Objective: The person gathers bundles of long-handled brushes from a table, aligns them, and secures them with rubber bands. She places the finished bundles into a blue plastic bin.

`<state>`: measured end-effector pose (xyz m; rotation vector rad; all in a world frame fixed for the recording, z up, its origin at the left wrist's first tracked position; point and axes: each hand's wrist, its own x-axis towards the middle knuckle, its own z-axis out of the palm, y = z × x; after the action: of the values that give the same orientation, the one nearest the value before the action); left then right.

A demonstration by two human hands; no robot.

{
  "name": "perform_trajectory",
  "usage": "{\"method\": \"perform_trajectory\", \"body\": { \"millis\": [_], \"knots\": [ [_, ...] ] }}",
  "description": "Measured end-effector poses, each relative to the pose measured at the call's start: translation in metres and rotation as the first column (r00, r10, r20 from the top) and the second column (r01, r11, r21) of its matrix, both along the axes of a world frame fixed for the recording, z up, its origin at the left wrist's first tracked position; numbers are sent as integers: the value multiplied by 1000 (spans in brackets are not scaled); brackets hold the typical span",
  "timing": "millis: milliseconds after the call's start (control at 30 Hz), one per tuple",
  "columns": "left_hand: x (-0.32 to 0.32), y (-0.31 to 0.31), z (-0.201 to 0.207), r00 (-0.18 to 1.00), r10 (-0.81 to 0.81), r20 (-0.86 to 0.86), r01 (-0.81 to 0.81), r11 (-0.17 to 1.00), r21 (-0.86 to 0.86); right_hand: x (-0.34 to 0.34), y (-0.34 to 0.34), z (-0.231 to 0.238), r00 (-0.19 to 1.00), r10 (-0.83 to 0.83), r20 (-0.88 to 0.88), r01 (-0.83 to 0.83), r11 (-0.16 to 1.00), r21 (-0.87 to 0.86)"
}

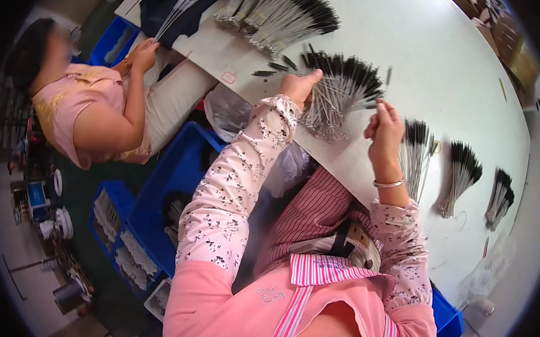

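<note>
A spread pile of thin wire brushes (341, 90) with black bristle ends lies on the white table in front of me. At the left side of this pile, my left hand (300, 88) is closed around several brushes, whose black ends (281, 66) poke out past the fingers. My right hand (385, 129) is at the pile's right edge, with thumb and fingertips pinched on the bristle end of a wire brush. Motion blurs a separate black bristle end (389, 75) above those fingertips.
Tied brush bundles (278, 16) lie farther back on the table (423, 48); smaller bundles (462, 175) line its right side. At left, another person (96, 104) holds thin wires (174, 17). Blue bins (148, 211) stand on the floor to my left.
</note>
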<state>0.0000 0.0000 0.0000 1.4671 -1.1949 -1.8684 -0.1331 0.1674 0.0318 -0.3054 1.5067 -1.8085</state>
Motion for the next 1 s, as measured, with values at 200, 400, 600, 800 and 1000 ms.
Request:
{"method": "perform_trajectory", "body": {
  "millis": [200,400,600,800,1000],
  "knots": [
    [-16,8,5,983,-184,22,184,983,10,10,19,-14,998,-55,-42,60,989,132],
    [-24,-2,15,996,-10,-88,35,957,289,22,14,-15,948,179,-264,-102,954,282],
    [-34,-23,-20,989,144,24,-146,979,144,37,9,-18,820,214,-531,-33,943,330],
    [-31,10,35,1000,-20,-21,25,950,312,33,11,-21,770,215,-600,-6,944,330],
    [-20,32,40,991,-118,-62,130,959,254,49,11,-16,538,293,-790,88,913,398]
  ]
}}
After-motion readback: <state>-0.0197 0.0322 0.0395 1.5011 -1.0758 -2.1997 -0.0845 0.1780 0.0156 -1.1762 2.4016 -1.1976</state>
